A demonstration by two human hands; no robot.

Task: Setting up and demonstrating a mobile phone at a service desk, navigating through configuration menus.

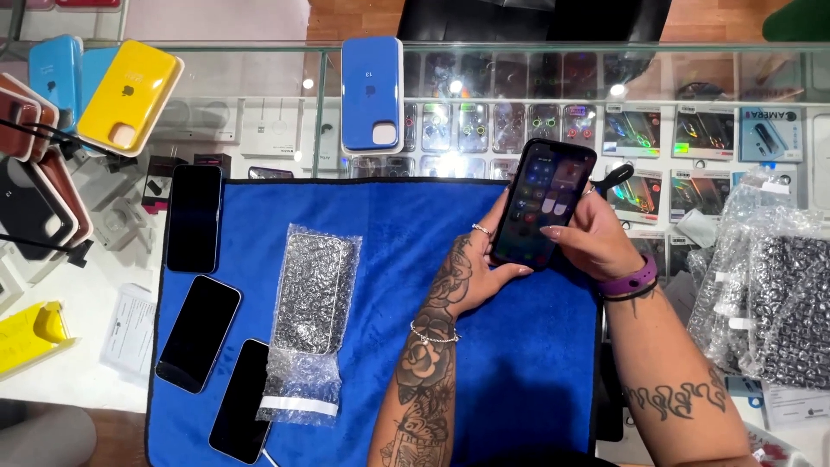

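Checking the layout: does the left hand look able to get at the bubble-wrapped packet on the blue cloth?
Probably yes, once freed. The left hand holds the lit phone, but bare blue cloth lies between it and the bubble-wrapped packet.

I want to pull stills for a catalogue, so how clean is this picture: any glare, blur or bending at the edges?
Head view: bright light spots glare on the glass counter; the blue mat is evenly lit with soft shadows; the lit phone, held by the left hand and right hand, looks sharp; the counter's edge bows slightly, as from a wide lens.
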